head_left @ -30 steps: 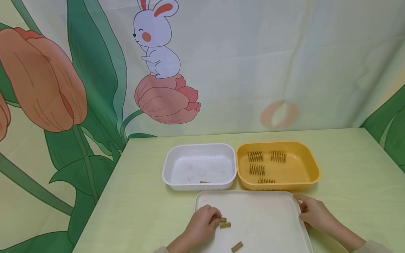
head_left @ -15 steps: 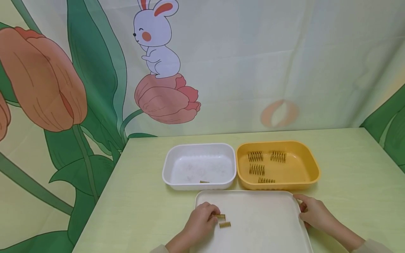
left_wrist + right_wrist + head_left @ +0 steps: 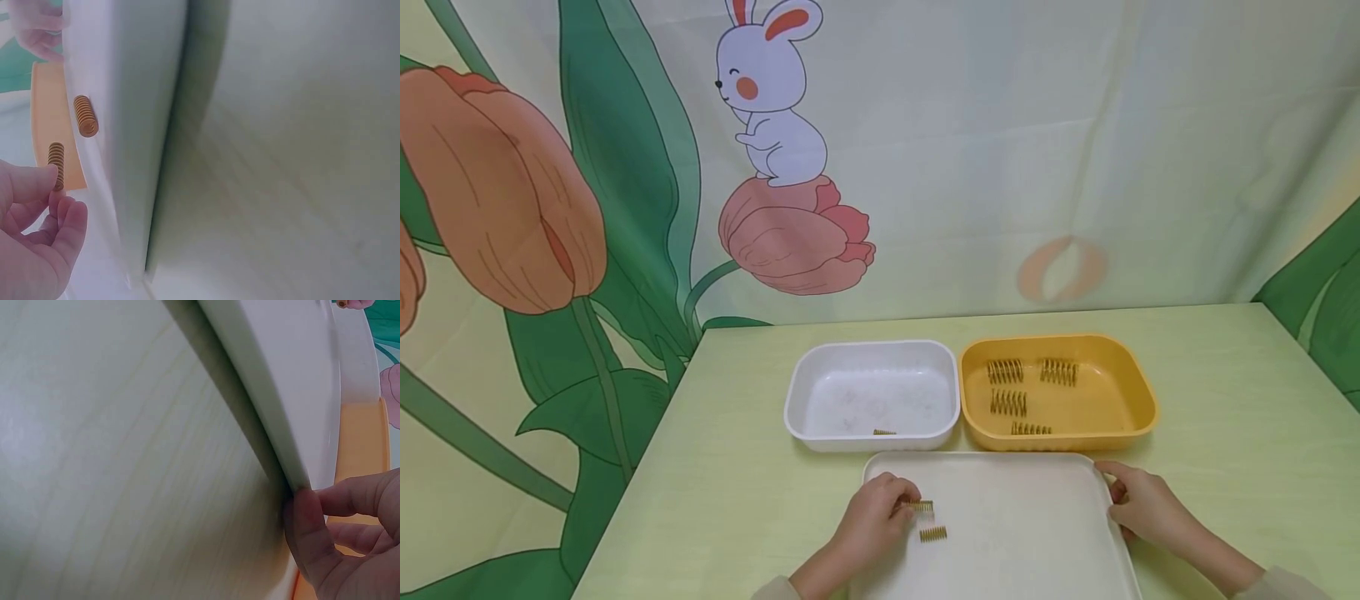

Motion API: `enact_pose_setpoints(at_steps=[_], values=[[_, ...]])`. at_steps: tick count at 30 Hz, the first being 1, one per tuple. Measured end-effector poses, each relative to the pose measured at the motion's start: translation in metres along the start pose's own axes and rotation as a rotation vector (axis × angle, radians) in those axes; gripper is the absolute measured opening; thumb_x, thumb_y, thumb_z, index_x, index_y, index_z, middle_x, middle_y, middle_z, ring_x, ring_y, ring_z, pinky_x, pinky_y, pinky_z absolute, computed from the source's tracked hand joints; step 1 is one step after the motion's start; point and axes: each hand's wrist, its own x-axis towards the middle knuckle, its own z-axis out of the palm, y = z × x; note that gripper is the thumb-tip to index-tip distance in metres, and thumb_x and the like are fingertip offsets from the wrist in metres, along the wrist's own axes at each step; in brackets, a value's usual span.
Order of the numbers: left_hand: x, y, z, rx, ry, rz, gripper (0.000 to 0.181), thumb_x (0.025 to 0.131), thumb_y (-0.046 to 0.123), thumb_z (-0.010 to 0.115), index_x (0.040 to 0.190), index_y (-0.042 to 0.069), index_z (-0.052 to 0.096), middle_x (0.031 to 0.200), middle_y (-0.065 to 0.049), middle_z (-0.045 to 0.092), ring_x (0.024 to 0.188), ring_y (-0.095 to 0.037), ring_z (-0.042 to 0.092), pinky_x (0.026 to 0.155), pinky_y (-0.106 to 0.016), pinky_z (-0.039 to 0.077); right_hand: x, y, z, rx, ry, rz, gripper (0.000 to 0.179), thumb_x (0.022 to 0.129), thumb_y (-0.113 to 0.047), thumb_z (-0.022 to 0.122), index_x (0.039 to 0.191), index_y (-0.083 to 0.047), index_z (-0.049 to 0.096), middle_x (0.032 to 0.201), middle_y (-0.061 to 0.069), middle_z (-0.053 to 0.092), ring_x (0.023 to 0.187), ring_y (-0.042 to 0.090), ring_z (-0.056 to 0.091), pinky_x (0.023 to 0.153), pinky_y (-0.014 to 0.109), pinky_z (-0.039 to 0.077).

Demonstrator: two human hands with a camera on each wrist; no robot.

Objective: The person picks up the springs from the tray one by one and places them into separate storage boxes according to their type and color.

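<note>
Between thumb and fingertips, my left hand [image 3: 880, 517] pinches a small brass coil spring [image 3: 920, 506] over the left part of the white tray [image 3: 1022, 517]. In the left wrist view the held spring [image 3: 57, 164] stands out past the thumb. A second small spring [image 3: 933, 534] lies on the tray just below it in the head view. On the other side, my right hand [image 3: 1150, 504] grips the tray's right edge near its far corner; the right wrist view has the thumb [image 3: 309, 515] against the rim.
Behind the tray, a white bin [image 3: 880, 400] shows one small spring [image 3: 884, 432] partly hidden by its front wall. Beside it, a yellow bin [image 3: 1105, 408] contains several larger springs [image 3: 1009, 403]. A printed curtain [image 3: 955, 167] hangs behind the table.
The left hand has drawn its spring slightly up and away from the neighbouring one. A spring seen lower on the tray a second ago is out of view. The right hand stays put.
</note>
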Motion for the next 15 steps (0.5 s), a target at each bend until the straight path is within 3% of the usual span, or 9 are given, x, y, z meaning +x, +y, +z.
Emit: enact_pose_setpoints(at_steps=[15], values=[[0.0065, 0.0029, -0.0093, -0.025, 0.041, 0.009, 0.013, 0.072, 0.002, 0.063, 0.083, 0.009, 0.064, 0.073, 0.001, 0.052, 0.065, -0.005, 0.043, 0.059, -0.018, 0.037, 0.0016, 0.0001, -0.0013, -0.009, -0.010, 0.013, 0.057, 0.069, 0.007, 0.055, 0.124, 0.008, 0.040, 0.071, 0.006, 0.050, 0.046, 0.015, 0.047, 0.044, 0.026, 0.041]])
